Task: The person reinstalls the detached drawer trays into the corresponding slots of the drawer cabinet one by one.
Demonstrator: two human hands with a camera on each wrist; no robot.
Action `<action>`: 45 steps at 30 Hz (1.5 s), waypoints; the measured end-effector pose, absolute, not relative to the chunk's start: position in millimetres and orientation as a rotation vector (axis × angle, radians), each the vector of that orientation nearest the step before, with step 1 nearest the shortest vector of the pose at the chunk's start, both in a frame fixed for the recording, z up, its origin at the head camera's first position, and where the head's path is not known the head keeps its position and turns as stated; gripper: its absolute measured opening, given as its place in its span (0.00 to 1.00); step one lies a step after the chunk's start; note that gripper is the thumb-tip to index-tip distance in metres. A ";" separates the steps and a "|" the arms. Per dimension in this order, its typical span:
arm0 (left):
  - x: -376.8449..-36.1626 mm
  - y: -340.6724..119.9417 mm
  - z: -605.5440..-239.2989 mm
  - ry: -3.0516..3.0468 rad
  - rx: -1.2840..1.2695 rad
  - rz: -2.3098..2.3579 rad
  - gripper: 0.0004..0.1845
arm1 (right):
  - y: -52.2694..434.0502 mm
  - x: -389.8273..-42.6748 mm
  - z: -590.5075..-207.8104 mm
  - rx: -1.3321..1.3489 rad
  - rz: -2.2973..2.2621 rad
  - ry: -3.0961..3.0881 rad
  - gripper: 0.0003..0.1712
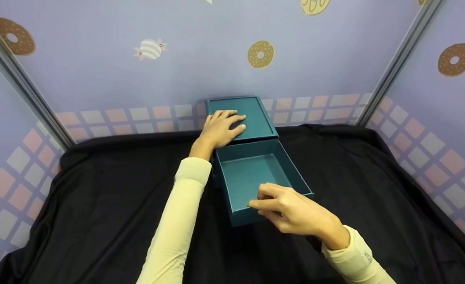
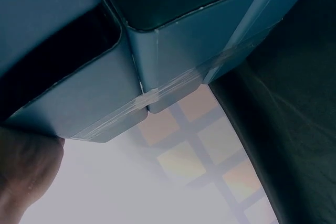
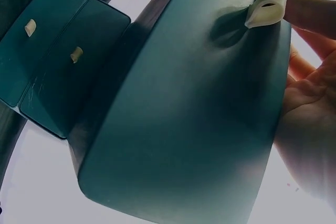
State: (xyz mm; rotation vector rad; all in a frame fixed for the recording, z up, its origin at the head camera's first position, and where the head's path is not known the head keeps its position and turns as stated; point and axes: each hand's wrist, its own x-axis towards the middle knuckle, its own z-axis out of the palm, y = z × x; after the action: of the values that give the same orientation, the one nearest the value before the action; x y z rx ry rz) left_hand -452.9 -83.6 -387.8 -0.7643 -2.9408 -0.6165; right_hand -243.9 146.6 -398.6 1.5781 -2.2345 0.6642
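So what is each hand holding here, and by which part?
The right hand pinches the pulled-out top drawer by the pale loop tab on its front. The left hand lies flat on the teal box top, gripping nothing.

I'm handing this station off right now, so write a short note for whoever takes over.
Left hand: flat, fingers straight, resting on top of the teal drawer box.
Right hand: pinching the pale pull tab on the top drawer's front.
Top drawer: pulled well out, nothing visible inside.
The right wrist view shows two lower drawers closed.
The box stands on the black cloth near the back wall.
Left: the two lower drawers, untouched.
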 end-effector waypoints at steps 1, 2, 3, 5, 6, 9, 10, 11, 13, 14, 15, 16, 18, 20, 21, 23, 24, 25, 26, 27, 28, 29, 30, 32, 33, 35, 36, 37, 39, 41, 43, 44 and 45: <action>-452.9 -83.2 -387.5 -2.940 -0.765 -0.618 0.29 | 146.8 -244.2 -398.5 1.576 0.671 -2.233 0.20; -453.1 -82.8 -387.3 -2.939 -0.764 -0.620 0.29 | 147.0 -244.6 -398.4 1.574 0.667 -2.233 0.20; -453.1 -82.4 -387.1 -2.938 -0.764 -0.622 0.29 | 147.1 -245.1 -398.4 1.574 0.665 -2.231 0.20; -453.1 -82.1 -387.1 -2.938 -0.760 -0.623 0.29 | 146.7 -246.3 -398.2 1.577 0.646 -2.226 0.20; -453.2 -82.2 -387.1 -2.938 -0.757 -0.623 0.29 | 146.4 -246.8 -398.1 1.577 0.641 -2.227 0.20; -453.2 -82.6 -388.3 -2.941 -0.748 -0.618 0.29 | 145.6 -248.4 -398.8 1.579 0.638 -2.236 0.20; -453.4 -82.7 -388.7 -2.941 -0.746 -0.616 0.29 | 145.3 -249.0 -399.1 1.578 0.639 -2.241 0.20; -453.3 -82.9 -389.2 -2.941 -0.744 -0.615 0.29 | 145.1 -249.6 -399.8 1.574 0.644 -2.247 0.20; -453.3 -83.2 -390.3 -2.941 -0.742 -0.614 0.29 | 144.2 -251.3 -401.2 1.562 0.636 -2.253 0.21; -453.4 -83.3 -390.8 -2.940 -0.740 -0.615 0.29 | 143.6 -252.4 -402.1 1.553 0.626 -2.257 0.22; -453.3 -83.7 -391.0 -2.940 -0.738 -0.614 0.29 | 142.8 -253.4 -402.9 1.543 0.610 -2.256 0.23; -453.3 -84.1 -391.2 -2.940 -0.735 -0.615 0.29 | 142.0 -254.6 -403.8 1.532 0.593 -2.256 0.25; -453.2 -84.8 -391.6 -2.943 -0.731 -0.620 0.29 | 140.2 -256.5 -405.6 1.508 0.565 -2.251 0.27; -452.9 -85.2 -391.6 -2.945 -0.729 -0.622 0.29 | 139.1 -258.1 -407.2 1.476 0.565 -2.259 0.28; -452.7 -85.4 -391.5 -2.946 -0.728 -0.622 0.29 | 138.7 -258.7 -407.9 1.462 0.571 -2.261 0.28; -452.3 -85.5 -391.6 -2.945 -0.728 -0.623 0.29 | 137.9 -260.4 -409.3 1.437 0.590 -2.266 0.26; -452.1 -85.4 -391.5 -2.944 -0.728 -0.622 0.29 | 137.5 -261.4 -410.3 1.426 0.604 -2.262 0.26; -452.0 -85.3 -391.6 -2.943 -0.728 -0.622 0.29 | 137.0 -262.5 -411.0 1.416 0.615 -2.261 0.25; -451.8 -85.2 -391.6 -2.943 -0.727 -0.621 0.29 | 136.3 -263.8 -412.0 1.411 0.620 -2.254 0.24; -451.7 -85.1 -391.6 -2.944 -0.726 -0.622 0.29 | 135.6 -265.3 -413.0 1.405 0.624 -2.246 0.24; -451.8 -85.0 -391.6 -2.946 -0.724 -0.623 0.29 | 134.8 -267.0 -414.3 1.401 0.627 -2.234 0.23; -451.9 -84.8 -391.4 -2.946 -0.721 -0.624 0.29 | 134.0 -268.8 -415.5 1.391 0.634 -2.227 0.22; -452.0 -84.6 -390.9 -2.946 -0.719 -0.625 0.29 | 133.2 -270.9 -416.7 1.380 0.638 -2.215 0.22; -452.4 -84.1 -389.8 -2.943 -0.714 -0.628 0.28 | 132.1 -275.1 -418.9 1.357 0.645 -2.198 0.21; -452.6 -83.7 -389.2 -2.941 -0.714 -0.630 0.28 | 131.6 -277.1 -420.0 1.347 0.651 -2.190 0.21; -452.7 -83.0 -387.7 -2.937 -0.713 -0.634 0.28 | 130.9 -280.6 -421.6 1.330 0.662 -2.180 0.21; -452.7 -82.6 -387.2 -2.936 -0.713 -0.636 0.28 | 130.7 -282.2 -422.6 1.328 0.668 -2.172 0.21; -452.7 -82.3 -386.8 -2.938 -0.714 -0.637 0.28 | 130.5 -283.3 -423.3 1.325 0.675 -2.171 0.20; -452.5 -81.8 -386.4 -2.938 -0.715 -0.641 0.28 | 129.8 -285.2 -424.7 1.324 0.687 -2.167 0.20; -452.1 -81.6 -386.5 -2.938 -0.711 -0.642 0.28 | 129.0 -286.5 -426.2 1.322 0.697 -2.152 0.20; -451.4 -81.5 -386.9 -2.940 -0.707 -0.639 0.28 | 128.3 -287.2 -427.9 1.322 0.700 -2.132 0.21; -451.1 -81.4 -387.1 -2.941 -0.707 -0.637 0.28 | 128.2 -287.6 -428.9 1.324 0.702 -2.118 0.21; -450.8 -81.2 -387.2 -2.943 -0.708 -0.634 0.28 | 128.1 -287.8 -429.9 1.323 0.705 -2.107 0.21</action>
State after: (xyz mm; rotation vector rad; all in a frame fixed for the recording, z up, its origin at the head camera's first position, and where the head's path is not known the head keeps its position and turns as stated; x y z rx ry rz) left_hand -450.8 -81.2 -387.2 -0.7077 -2.9428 -0.6339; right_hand -287.8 128.1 -429.9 1.3225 -2.1074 0.7047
